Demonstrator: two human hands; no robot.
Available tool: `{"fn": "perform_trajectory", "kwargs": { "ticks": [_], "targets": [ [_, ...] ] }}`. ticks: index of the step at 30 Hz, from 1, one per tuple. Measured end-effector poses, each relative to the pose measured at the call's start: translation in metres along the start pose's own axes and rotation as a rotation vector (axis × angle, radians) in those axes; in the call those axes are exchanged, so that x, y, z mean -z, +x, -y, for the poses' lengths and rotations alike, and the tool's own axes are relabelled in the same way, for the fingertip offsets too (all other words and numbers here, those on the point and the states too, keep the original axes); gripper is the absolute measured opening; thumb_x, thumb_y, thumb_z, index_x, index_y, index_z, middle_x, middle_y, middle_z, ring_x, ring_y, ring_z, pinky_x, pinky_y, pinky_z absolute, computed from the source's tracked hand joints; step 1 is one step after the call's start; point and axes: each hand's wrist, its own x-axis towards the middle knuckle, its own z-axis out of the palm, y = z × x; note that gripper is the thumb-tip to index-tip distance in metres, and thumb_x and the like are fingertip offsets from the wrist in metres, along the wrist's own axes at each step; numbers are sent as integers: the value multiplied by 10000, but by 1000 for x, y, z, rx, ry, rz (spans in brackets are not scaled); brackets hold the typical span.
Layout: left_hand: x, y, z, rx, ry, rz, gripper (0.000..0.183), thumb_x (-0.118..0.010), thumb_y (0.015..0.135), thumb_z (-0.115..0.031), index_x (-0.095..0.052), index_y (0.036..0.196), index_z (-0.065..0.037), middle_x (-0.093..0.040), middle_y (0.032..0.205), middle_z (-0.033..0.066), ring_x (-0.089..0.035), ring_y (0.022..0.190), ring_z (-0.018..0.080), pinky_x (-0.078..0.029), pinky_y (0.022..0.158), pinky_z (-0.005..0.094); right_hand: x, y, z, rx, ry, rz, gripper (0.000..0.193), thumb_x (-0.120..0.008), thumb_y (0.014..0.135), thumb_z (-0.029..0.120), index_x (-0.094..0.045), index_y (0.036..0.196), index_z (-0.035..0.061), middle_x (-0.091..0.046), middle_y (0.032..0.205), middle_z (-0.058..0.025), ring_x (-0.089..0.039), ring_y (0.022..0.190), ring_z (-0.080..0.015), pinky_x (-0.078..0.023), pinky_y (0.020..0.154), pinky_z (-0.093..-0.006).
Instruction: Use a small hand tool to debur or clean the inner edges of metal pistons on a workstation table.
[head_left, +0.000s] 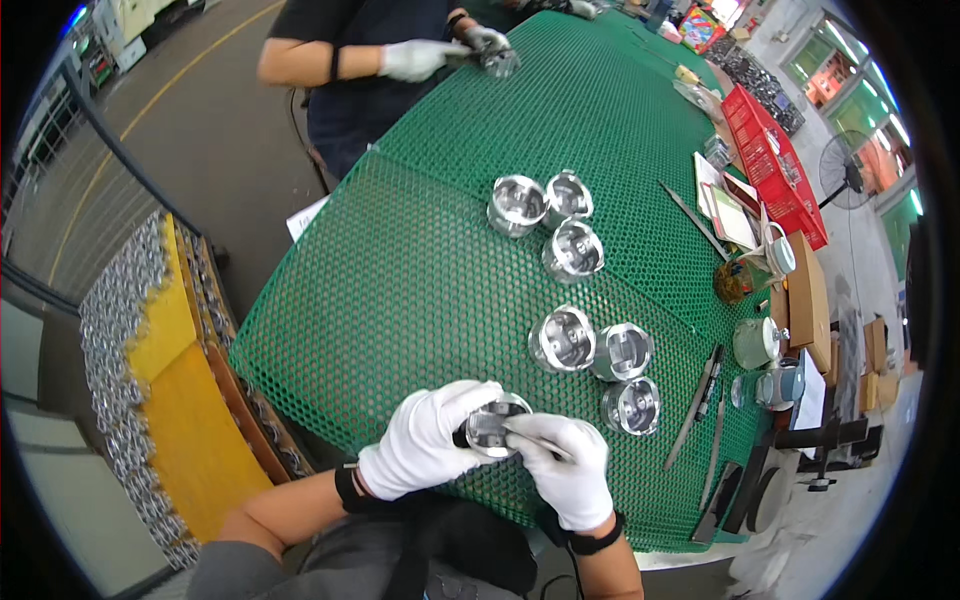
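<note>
In front of me my left hand (pixel 425 440), in a white glove, wraps round a shiny metal piston (pixel 488 430), its hollow end turned up. From the other side my right hand (pixel 574 470), gloved too, pinches a thin grey metal tool (pixel 545 447) whose tip reaches the piston's opening. The tool's exact kind is hidden by the fingers. Just beyond my hands stands a group of three pistons (pixel 563 338) on the green mesh mat (pixel 400 300). Farther off is another cluster of three pistons (pixel 518 205), also hollow side up.
Across the table a co-worker's gloved hands (pixel 420 60) work on another piston (pixel 500 63). Files (pixel 693 410), a lidded jar (pixel 756 342), a notebook (pixel 730 212) and red crates (pixel 770 165) line the right side. Metal parts (pixel 120 330) fill a yellow-lined rack at left.
</note>
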Motion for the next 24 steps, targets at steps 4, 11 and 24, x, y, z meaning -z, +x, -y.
{"fn": "perform_trajectory", "kwargs": {
  "ticks": [4,11,24],
  "targets": [
    [37,46,16,25,-42,-15,532,-945,717,-128,-704,1185,-53,-721,1072,93,-721,934,204,-576,826,315,26,-38,9,-261,402,-323,250,-800,820,-81,-709,1045,-22,-772,1013,-185,-768,901,-249,-618,810,-333],
    [101,176,137,225,77,-144,698,-923,743,-96,-612,1364,-33,-696,1259,117,-689,1120,192,-544,1004,333,26,-70,5,-597,593,-414,229,-798,840,-77,-714,1047,-28,-776,1035,-177,-760,919,-210,-610,827,-299],
    [-22,139,39,-255,119,596,790,-818,752,-162,-508,1463,-14,-570,1393,210,-580,1273,399,-507,1059,463,24,-61,23,-562,549,-349,175,-800,845,-53,-742,1008,-29,-787,983,-133,-741,835,-141,-592,749,-263]
  ]
}}
